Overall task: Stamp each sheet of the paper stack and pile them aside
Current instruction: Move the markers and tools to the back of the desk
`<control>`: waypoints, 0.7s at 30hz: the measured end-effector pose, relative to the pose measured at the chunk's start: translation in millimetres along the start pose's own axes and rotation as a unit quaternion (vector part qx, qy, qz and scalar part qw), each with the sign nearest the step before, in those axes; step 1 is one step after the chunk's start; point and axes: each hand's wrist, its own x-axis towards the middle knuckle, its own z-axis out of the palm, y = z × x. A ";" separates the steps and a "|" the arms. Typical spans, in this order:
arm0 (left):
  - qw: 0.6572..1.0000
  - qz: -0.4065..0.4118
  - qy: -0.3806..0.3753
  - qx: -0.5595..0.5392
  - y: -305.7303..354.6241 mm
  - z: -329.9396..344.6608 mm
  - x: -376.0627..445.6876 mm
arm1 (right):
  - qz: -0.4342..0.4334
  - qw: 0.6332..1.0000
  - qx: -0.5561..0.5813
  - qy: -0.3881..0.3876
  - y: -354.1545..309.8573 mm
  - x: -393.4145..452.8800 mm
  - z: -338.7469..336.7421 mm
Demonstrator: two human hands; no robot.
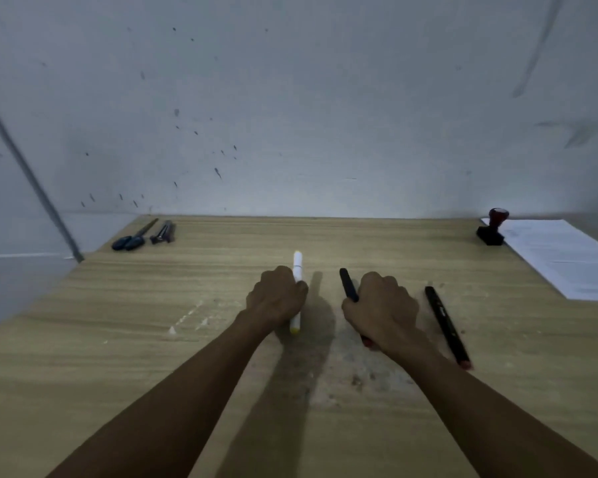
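**Stamp far right, both hands busy**

Stamp stands at the far right table corner, on the paper stack. My right hand, nearer it, grips a black marker; my left hand grips a white marker.

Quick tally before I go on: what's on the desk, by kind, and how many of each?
Markers: 3 (white in left hand, black in right hand, black lying loose)
Stamp: 1
Paper stack: 1
Screwdrivers: 2
Dark tool bundle, far left: 1, kind unclear
Total: 8
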 end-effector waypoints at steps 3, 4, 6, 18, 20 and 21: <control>0.999 -0.030 0.017 -0.006 -28.7 -22.3 11.1 | -0.022 1.000 0.016 -0.005 -32.2 9.3 11.9; 0.999 -0.042 0.023 -0.013 -37.4 -29.7 14.7 | -0.028 0.999 0.026 -0.012 -42.9 11.6 15.1; 0.996 -0.073 0.037 -0.032 -58.6 -45.8 23.9 | -0.041 0.998 0.046 -0.023 -69.1 17.7 24.7; 0.987 -0.105 0.060 0.102 -169.0 -96.5 122.3 | -0.076 0.989 0.116 -0.051 -203.7 88.5 102.3; 0.985 -0.098 0.058 0.129 -182.7 -97.9 142.7 | -0.076 0.987 0.129 -0.051 -221.7 105.4 118.6; 0.983 -0.093 0.060 0.144 -189.0 -98.5 153.3 | -0.077 0.987 0.134 -0.051 -230.6 114.3 127.5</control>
